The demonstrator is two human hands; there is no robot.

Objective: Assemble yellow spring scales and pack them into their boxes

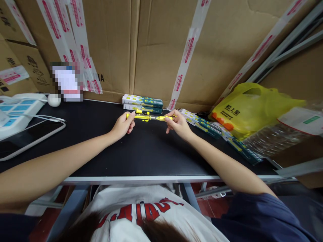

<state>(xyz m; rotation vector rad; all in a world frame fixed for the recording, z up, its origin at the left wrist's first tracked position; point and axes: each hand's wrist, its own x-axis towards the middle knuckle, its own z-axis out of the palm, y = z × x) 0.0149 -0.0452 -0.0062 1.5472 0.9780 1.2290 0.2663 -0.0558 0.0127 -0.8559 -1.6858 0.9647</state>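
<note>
A slim yellow pen-shaped tool (142, 117) with a metal shaft is stretched level between my two hands, above the black tabletop. My left hand (123, 123) pinches its left end between thumb and fingers. At the right end, a yellow piece (160, 118) around the shaft is pinched by my right hand (178, 123). Whether this piece is joined to the rest, I cannot tell. Small yellow parts (138, 111) show just behind the tool. Beyond them, printed slim boxes (143, 104) are stacked against the cardboard.
More slim boxes (202, 123) lie to the right, beside a yellow plastic bag (249, 107) and clear plastic packaging (275, 137). On the left are a white power strip (24, 109), a tablet-like device (30, 137) with cables, and a white ball (54, 100). Large taped cardboard (156, 50) stands behind.
</note>
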